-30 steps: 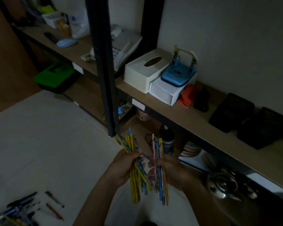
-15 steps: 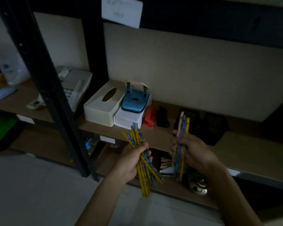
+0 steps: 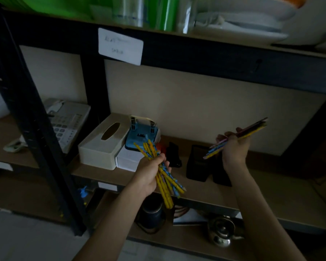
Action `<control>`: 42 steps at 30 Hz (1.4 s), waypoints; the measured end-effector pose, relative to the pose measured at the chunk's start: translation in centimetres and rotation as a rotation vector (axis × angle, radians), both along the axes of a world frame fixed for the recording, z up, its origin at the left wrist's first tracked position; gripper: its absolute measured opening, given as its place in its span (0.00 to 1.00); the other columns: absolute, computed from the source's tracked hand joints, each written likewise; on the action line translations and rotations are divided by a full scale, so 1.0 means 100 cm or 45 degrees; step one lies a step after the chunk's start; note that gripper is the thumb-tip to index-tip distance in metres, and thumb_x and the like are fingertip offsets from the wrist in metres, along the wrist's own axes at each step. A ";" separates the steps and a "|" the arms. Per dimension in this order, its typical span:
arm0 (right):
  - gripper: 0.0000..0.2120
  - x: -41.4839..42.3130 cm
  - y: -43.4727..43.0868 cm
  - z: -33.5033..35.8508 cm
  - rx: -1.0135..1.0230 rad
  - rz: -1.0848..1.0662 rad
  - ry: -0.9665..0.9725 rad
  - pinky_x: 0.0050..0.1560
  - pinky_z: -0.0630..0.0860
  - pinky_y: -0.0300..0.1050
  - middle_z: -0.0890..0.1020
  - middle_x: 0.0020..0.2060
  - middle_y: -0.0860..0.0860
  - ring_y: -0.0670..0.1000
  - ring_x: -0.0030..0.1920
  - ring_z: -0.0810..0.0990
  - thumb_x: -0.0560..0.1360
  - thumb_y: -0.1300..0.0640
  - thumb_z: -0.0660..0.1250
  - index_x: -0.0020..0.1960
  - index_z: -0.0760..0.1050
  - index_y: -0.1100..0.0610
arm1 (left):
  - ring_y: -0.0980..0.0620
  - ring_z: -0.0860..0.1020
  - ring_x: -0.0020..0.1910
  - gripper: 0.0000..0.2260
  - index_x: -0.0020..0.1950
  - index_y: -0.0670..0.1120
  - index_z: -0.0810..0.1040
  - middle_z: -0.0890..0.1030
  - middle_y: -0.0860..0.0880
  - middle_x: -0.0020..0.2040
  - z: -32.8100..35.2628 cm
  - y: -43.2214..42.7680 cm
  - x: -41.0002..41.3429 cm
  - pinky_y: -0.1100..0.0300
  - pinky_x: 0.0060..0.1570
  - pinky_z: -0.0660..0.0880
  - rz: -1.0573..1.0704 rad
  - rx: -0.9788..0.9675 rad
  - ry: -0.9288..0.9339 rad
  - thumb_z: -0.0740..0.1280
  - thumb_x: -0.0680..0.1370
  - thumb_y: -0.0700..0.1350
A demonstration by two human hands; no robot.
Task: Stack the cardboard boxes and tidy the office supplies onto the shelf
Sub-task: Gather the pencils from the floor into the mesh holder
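Observation:
My left hand [image 3: 151,174] grips a large bundle of yellow and blue pencils [image 3: 164,178], held in front of the middle shelf [image 3: 282,196]. My right hand [image 3: 233,149] holds a smaller bundle of pencils [image 3: 252,129], tilted with its lower ends over two black pen holders [image 3: 198,166] that stand on that shelf. The lower pencil tips are just above the left holder's opening. No cardboard boxes are in view.
On the shelf stand a white tissue box [image 3: 104,142], a blue hole punch [image 3: 139,136] on a white box, a black stapler [image 3: 173,153] and a desk phone [image 3: 68,121]. Black uprights [image 3: 32,140] frame the bays. A dark flask [image 3: 151,211] and metal kettle [image 3: 220,232] sit below.
The view has risen from the floor to the shelf. My hands have parted, each with its own bundle, and my right hand has moved up and right over the black holders.

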State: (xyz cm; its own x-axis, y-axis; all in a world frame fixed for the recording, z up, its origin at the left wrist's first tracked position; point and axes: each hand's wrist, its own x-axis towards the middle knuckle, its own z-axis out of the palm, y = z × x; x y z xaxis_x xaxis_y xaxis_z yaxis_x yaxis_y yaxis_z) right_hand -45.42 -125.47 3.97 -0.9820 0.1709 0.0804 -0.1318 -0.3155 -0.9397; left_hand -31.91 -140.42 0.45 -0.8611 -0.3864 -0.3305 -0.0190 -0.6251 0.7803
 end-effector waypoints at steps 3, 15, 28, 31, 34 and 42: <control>0.12 -0.006 -0.007 -0.012 0.265 -0.047 0.123 0.38 0.77 0.40 0.74 0.39 0.50 0.47 0.37 0.80 0.79 0.68 0.49 0.57 0.61 0.55 | 0.52 0.73 0.32 0.06 0.43 0.43 0.71 0.72 0.46 0.34 0.005 0.000 -0.013 0.61 0.28 0.76 0.061 0.045 0.022 0.61 0.80 0.37; 0.10 -0.021 -0.004 -0.041 0.710 0.107 0.145 0.32 0.72 0.34 0.77 0.43 0.50 0.49 0.37 0.77 0.80 0.65 0.56 0.59 0.64 0.55 | 0.53 0.71 0.32 0.07 0.43 0.43 0.68 0.69 0.47 0.35 0.010 0.006 -0.047 0.59 0.32 0.73 0.201 0.125 0.092 0.58 0.81 0.36; 0.12 -0.030 0.016 -0.042 0.675 0.150 0.130 0.37 0.72 0.28 0.79 0.40 0.49 0.45 0.41 0.78 0.76 0.65 0.64 0.56 0.68 0.53 | 0.59 0.70 0.24 0.06 0.53 0.43 0.62 0.67 0.47 0.34 0.014 0.024 -0.113 0.65 0.25 0.70 0.596 -0.006 0.211 0.56 0.81 0.33; 0.12 -0.035 0.023 -0.043 0.652 0.189 0.084 0.49 0.76 0.45 0.82 0.45 0.52 0.51 0.46 0.81 0.75 0.64 0.64 0.52 0.68 0.49 | 0.60 0.70 0.23 0.07 0.53 0.42 0.63 0.67 0.46 0.35 0.017 0.031 -0.126 0.66 0.26 0.70 0.691 -0.132 0.304 0.54 0.80 0.32; 0.14 -0.036 0.028 -0.041 0.621 0.207 0.076 0.53 0.77 0.52 0.83 0.45 0.55 0.54 0.49 0.81 0.75 0.66 0.65 0.50 0.69 0.47 | 0.61 0.72 0.26 0.13 0.52 0.52 0.64 0.69 0.48 0.35 0.017 0.040 -0.136 0.66 0.32 0.73 0.756 -0.296 0.369 0.54 0.81 0.33; 0.10 -0.034 0.046 -0.036 0.606 0.249 0.138 0.53 0.76 0.43 0.82 0.45 0.49 0.47 0.48 0.81 0.76 0.65 0.65 0.55 0.72 0.55 | 0.58 0.78 0.38 0.12 0.63 0.38 0.66 0.76 0.47 0.44 -0.010 0.056 -0.158 0.63 0.40 0.76 0.456 -0.952 0.304 0.59 0.80 0.37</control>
State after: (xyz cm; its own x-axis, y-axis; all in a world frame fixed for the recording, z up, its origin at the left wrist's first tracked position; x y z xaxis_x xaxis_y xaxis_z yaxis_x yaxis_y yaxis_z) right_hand -48.79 -120.85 0.35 -0.9737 -0.0947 0.2072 -0.2175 0.1150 -0.9693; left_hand -47.66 -134.86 -0.53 -0.6600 -0.6918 0.2930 0.2979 0.1171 0.9474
